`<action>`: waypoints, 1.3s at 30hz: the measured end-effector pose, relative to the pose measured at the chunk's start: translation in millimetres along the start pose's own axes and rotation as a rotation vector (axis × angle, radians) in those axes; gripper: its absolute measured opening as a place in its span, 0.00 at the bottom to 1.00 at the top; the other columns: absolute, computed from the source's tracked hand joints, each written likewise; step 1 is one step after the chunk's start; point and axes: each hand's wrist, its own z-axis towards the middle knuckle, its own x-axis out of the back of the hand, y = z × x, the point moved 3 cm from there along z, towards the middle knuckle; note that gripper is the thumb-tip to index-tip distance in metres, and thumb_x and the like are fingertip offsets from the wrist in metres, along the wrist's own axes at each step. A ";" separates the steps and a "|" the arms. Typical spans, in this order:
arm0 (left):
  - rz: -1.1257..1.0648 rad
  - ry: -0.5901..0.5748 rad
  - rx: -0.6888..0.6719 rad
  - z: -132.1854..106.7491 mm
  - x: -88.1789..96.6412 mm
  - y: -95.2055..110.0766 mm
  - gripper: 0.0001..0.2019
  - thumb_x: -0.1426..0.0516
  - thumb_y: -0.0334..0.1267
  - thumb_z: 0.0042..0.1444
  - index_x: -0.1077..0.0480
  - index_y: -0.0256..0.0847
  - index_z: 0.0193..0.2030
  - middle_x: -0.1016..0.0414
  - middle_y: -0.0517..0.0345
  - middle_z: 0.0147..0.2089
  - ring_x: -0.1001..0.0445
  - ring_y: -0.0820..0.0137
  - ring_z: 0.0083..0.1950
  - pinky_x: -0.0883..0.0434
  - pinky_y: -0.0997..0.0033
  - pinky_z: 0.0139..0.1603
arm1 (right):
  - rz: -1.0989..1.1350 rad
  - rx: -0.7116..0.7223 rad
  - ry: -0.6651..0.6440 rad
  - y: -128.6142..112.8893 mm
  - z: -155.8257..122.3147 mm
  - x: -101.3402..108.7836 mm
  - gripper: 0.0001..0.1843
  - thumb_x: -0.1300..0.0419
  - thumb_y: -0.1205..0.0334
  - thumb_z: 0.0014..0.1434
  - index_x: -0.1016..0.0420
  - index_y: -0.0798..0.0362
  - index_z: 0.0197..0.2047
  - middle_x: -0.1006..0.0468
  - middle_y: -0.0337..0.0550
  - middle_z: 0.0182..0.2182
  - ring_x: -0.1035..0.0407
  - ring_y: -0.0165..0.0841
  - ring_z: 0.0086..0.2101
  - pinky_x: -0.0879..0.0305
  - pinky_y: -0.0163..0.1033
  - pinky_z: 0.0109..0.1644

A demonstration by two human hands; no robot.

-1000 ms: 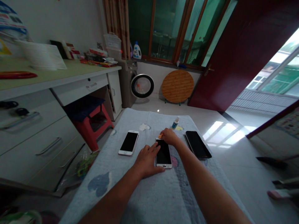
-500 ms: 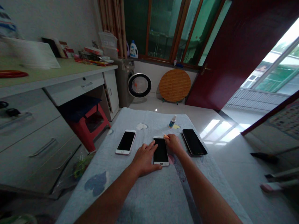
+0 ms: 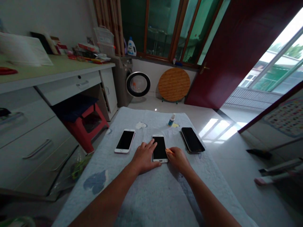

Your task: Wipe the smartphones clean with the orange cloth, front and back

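A white-framed phone [image 3: 160,148] with a black screen lies flat on the cloth in front of me. My left hand [image 3: 144,157] rests at its left side, fingers spread, with fingertips on the screen's left part and the thumb along the bottom edge. Against the phone's right edge, my right hand [image 3: 178,158] is closed on a small orange object [image 3: 169,151], mostly hidden by the fingers; I cannot make out its kind. Left of my hands lies another white phone [image 3: 125,140], and to the right a black phone [image 3: 192,140]. A small spray bottle [image 3: 171,120] stands behind.
A pale blue cloth [image 3: 99,201] covers the low table. At left are a desk with drawers [image 3: 71,87] and a red stool [image 3: 93,126]. Beyond stand a washing machine with its round door [image 3: 138,84] swung out and a round wooden tabletop [image 3: 174,84].
My right hand has slid down the middle phone's right edge, from the top corner towards the lower half, with the orange object. My left hand stays on the phone. The view has shifted slightly.
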 end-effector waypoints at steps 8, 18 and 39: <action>0.022 0.008 -0.006 -0.4 0.7 1.9 0.46 0.41 0.61 0.44 0.48 0.46 0.68 0.53 0.55 0.72 0.42 0.48 0.63 0.42 0.53 0.61 | 0.053 -0.046 0.021 -1.6 -35.2 1.5 0.15 0.46 0.57 0.60 0.21 0.57 0.37 0.21 0.48 0.32 0.29 0.34 0.33 0.41 0.33 0.34; 0.049 -0.042 -0.018 -0.2 2.0 1.5 0.45 0.43 0.61 0.47 0.49 0.43 0.68 0.56 0.52 0.73 0.44 0.49 0.65 0.43 0.54 0.62 | -0.117 -0.012 0.080 -5.3 1.9 -1.9 0.13 0.47 0.63 0.61 0.21 0.57 0.38 0.21 0.48 0.34 0.29 0.33 0.36 0.43 0.33 0.38; 0.024 -0.017 -0.022 -3.6 5.2 2.0 0.43 0.41 0.59 0.47 0.47 0.45 0.67 0.50 0.52 0.71 0.45 0.50 0.64 0.43 0.51 0.63 | -0.541 0.250 -0.203 -49.5 128.6 -17.9 0.16 0.49 0.65 0.61 0.22 0.51 0.46 0.26 0.52 0.45 0.31 0.38 0.42 0.40 0.38 0.44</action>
